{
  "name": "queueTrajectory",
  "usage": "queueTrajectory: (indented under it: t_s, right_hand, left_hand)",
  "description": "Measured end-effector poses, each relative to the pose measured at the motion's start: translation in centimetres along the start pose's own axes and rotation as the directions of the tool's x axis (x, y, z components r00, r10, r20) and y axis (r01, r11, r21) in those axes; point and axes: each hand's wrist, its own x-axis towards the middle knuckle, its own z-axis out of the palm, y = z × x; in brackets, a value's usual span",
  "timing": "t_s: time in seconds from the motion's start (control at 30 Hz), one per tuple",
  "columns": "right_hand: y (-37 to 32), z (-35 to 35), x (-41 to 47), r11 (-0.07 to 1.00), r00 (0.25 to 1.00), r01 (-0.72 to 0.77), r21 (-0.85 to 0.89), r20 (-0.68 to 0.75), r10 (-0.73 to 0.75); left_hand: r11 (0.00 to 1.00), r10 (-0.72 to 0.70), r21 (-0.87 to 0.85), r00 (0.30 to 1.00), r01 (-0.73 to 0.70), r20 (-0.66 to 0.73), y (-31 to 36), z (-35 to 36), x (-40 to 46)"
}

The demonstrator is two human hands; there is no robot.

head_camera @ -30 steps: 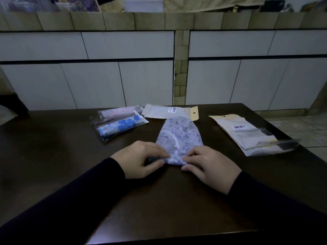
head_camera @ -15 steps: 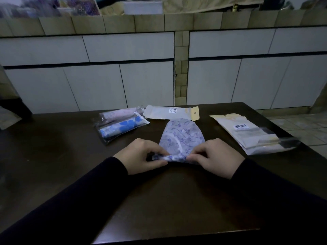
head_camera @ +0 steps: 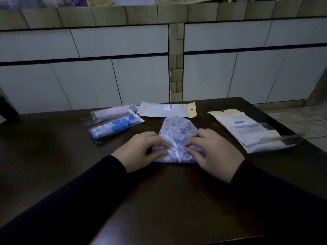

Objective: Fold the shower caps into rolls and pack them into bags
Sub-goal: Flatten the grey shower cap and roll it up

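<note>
Under both hands' fingers [head_camera: 159,151], shower cap [head_camera: 177,129] rolled edge

— What do we have at the centre of the frame?

— Our left hand [head_camera: 141,150] and right hand [head_camera: 211,152] pinch the near, rolled edge of the pale floral shower cap [head_camera: 177,131] on the dark table [head_camera: 168,200].

— And further up?

— Two packed rolls [head_camera: 113,123] at centre left, an empty bag [head_camera: 167,110] above the cap, a stack of bags [head_camera: 247,129] at right.
</note>
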Motion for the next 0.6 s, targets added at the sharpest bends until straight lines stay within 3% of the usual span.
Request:
queueTrajectory:
  t_s: [0.1, 0.2, 0.3, 0.47, 0.6]
  right_hand:
    - [-0.3, 0.5, -0.5, 0.989, 0.989, 0.145, -0.018, -0.012, -0.145]
    - [-0.6, 1.1, -0.9, 0.988, 0.987, 0.153, -0.015, 0.061, -0.151]
    - [-0.9, 1.3, -0.9, 0.988, 0.986, 0.135, -0.078, 0.112, -0.126]
    - [-1.4, 1.0, -0.3, 0.988, 0.961, 0.068, -0.136, 0.275, -0.028]
    - [-1.3, 0.8, -0.2, 0.988, 0.932, 0.032, -0.151, 0.361, 0.025]
  left_hand:
    - [0.989, 0.120, 0.094, 0.990, -0.113, -0.079, 0.0, 0.4, -0.5]
    - [0.962, 0.219, 0.179, 0.974, -0.207, -0.054, 0.3, 0.8, -1.0]
    - [0.970, 0.150, 0.184, 0.987, -0.157, 0.050, 0.6, 0.6, -1.2]
    - [0.998, 0.053, 0.034, 0.988, -0.058, 0.148, -0.1, 0.4, -1.2]
    - [1.000, 0.002, 0.008, 0.982, -0.004, 0.189, -0.5, 0.5, -1.0]
